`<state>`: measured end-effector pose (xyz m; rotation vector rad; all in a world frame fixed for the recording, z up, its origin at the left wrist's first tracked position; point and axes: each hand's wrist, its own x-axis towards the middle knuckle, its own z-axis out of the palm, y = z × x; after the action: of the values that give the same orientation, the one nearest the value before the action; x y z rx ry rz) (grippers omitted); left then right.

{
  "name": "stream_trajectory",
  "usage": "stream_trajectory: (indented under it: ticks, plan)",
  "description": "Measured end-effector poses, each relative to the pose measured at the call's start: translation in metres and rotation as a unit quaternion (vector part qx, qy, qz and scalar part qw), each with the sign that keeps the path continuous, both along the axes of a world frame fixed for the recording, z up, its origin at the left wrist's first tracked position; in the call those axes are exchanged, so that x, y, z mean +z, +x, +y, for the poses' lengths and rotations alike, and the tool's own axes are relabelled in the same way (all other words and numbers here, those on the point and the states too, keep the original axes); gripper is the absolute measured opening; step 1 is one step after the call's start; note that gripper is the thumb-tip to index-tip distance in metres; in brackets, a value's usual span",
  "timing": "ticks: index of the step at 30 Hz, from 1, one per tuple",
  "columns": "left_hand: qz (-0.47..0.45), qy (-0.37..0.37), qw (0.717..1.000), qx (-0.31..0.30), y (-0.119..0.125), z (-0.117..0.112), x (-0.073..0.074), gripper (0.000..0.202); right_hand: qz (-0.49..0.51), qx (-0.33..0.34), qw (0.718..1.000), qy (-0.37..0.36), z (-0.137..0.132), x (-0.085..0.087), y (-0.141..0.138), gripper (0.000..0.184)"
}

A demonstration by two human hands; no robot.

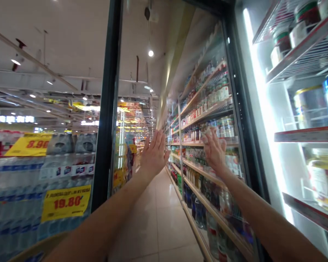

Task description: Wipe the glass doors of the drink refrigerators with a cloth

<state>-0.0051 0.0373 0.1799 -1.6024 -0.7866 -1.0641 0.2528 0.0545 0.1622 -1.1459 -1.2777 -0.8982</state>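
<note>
A glass door (142,32) stands upright directly ahead, edged by a dark frame (111,80). The left hand (154,152) is at the middle of the glass door, spread flat with its fingers extended and close together, palm turned to the pane; nothing shows in its grasp. The right hand (215,152) is toward the right side of the glass door, at about the same height, its fingers pointing up and slightly parted. A pale, crumpled patch shows at its fingertips, but blur makes it impossible to tell whether that is a cloth under the fingers or a reflection. Whether either palm presses on the pane cannot be told for certain.

Within the glass door appear a tiled floor (155,214) and long shelves (205,112) of bottles and jars. To the right of the glass door, a bright light strip (258,87) runs beside refrigerator shelves (307,135) that carry jars and cans. To the left of the glass door are stacked packs of water bottles (13,174), with a yellow sign (65,202) reading 19.80 and a higher sign (30,144) reading 8.90.
</note>
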Motion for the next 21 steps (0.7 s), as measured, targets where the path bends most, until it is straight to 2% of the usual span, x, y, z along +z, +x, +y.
stream_trajectory:
  ticks: [2,3,5,8,9,11,13,14,16,19,20,21]
  plan:
    - [0.008,0.000,1.000,0.004,0.001,-0.001,-0.003,0.060,0.115,-0.011,0.993,0.009,0.001,0.001,0.002,0.051]
    - [0.010,-0.001,1.000,0.006,0.001,-0.001,-0.005,0.059,0.138,-0.013,0.990,0.016,0.001,-0.001,0.001,0.051]
    - [0.014,-0.001,1.000,0.007,0.002,-0.001,-0.010,0.059,0.078,-0.002,0.997,0.023,0.001,-0.007,-0.007,0.049]
    - [0.027,-0.003,1.000,0.004,0.003,-0.001,-0.020,0.059,-0.096,0.022,0.995,0.009,0.001,-0.022,-0.011,0.046]
    - [0.032,-0.005,0.999,0.004,0.003,-0.001,-0.023,0.058,-0.103,0.020,0.994,0.002,0.001,-0.026,-0.007,0.046]
    - [0.041,-0.016,0.999,0.006,0.002,-0.003,-0.028,0.057,-0.004,-0.007,1.000,0.003,0.001,-0.034,0.007,0.048]
    - [0.042,-0.029,0.999,0.008,0.003,-0.005,-0.032,0.058,0.131,-0.041,0.990,0.017,0.001,-0.041,0.021,0.051]
    - [0.041,-0.034,0.999,0.009,0.004,-0.006,-0.035,0.060,0.162,-0.051,0.985,0.022,0.001,-0.045,0.023,0.052]
    - [0.042,-0.039,0.998,0.012,0.006,-0.007,-0.041,0.061,0.108,-0.048,0.993,0.018,0.000,-0.054,0.020,0.051]
    - [0.062,-0.038,0.997,0.014,0.009,-0.008,-0.055,0.060,-0.101,-0.011,0.995,-0.017,-0.002,-0.068,0.008,0.047]
    - [0.071,-0.040,0.997,0.013,0.010,-0.008,-0.060,0.060,-0.125,-0.007,0.992,-0.023,-0.003,-0.071,0.008,0.047]
    - [0.078,-0.043,0.996,0.012,0.011,-0.009,-0.065,0.059,-0.108,-0.013,0.994,-0.024,-0.004,-0.074,0.009,0.047]
